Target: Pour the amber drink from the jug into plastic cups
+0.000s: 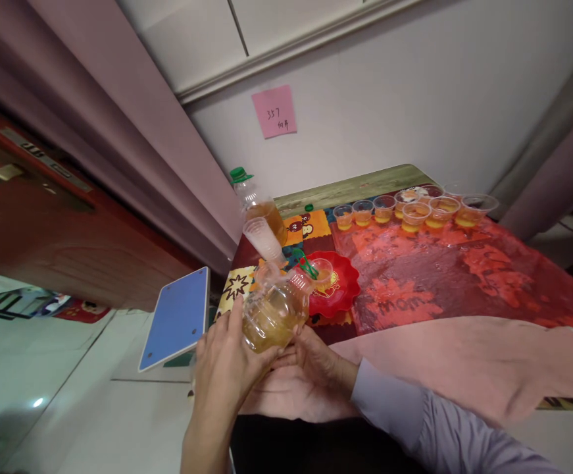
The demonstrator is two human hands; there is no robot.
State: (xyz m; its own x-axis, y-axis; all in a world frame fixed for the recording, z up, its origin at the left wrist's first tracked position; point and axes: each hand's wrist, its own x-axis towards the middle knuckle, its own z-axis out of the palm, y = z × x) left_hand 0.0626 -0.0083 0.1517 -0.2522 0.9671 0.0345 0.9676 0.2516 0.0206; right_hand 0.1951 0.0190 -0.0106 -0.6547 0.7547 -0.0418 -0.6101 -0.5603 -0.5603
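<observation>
Tipped Jug [274,319] by a Red Plate [349,299]

The left hand [227,349] holds the clear jug on its left side, with the thumb by the bottom. The right hand [318,355] holds the jug low down, with its fingers at the bottom too. Both hands press on the jug, so it is squeezed between them.

The jug has yellow drink inside. It is tilted, and its top leans to the right, toward a clear cup [323,271] at the red plate. I cannot tell if the jug and the cup touch. A green ring [306,264] is at the top of the jug.

Behind the jug is a stack of clear cups [262,238]. Just past the stack is a big bottle [270,214] with a green top [239,174] and brown drink in it. A little green cap [308,207] lies near the back of the table.

To the right, a bunch of cups [416,217] with orange-yellow drink stands on the red cloth [404,276]. A pink note [275,112] is stuck on the wall.
</observation>
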